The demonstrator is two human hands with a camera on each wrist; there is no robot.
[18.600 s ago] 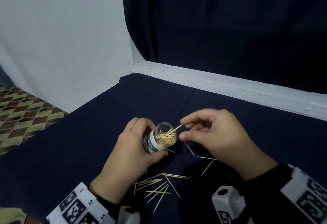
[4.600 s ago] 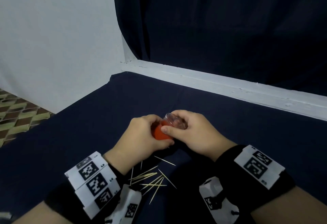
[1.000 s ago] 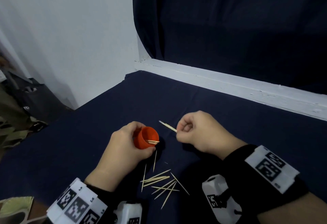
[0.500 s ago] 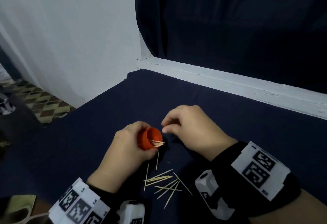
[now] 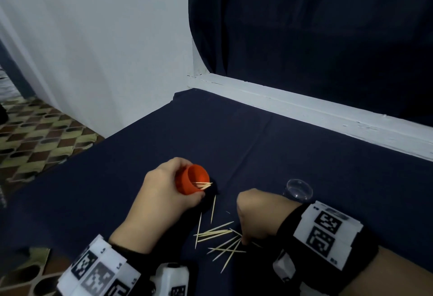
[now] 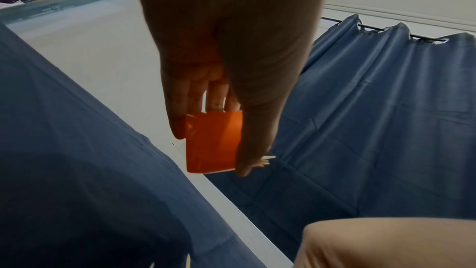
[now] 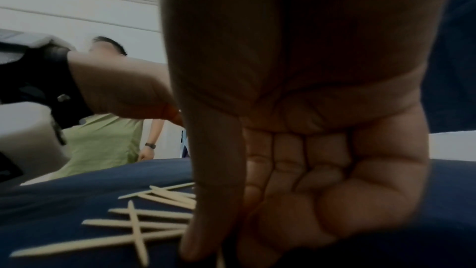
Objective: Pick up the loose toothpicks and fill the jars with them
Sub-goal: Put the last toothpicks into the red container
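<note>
My left hand (image 5: 187, 179) grips a small orange jar (image 5: 199, 175), tilted with its mouth to the right and lifted just off the dark blue cloth. A few toothpick tips (image 5: 203, 185) stick out of the mouth. From the left wrist view the jar (image 6: 213, 142) sits between thumb and fingers. Several loose toothpicks (image 5: 216, 235) lie in a crossed pile in front of me. My right hand (image 5: 243, 240) reaches down at the pile's right end, thumb and curled fingers (image 7: 224, 252) pinching a toothpick there beside the others (image 7: 144, 223).
A clear plastic cap (image 5: 298, 189) stands on the cloth just behind my right wrist. A white ledge (image 5: 304, 108) and dark curtain bound the table at the back. The table's left edge (image 5: 77, 155) drops to a patterned floor. A person in a green shirt (image 7: 103, 146) stands beyond.
My right hand has come down from the jar's mouth to the right end of the loose pile. The left hand still holds the orange jar, tilted the same way.
</note>
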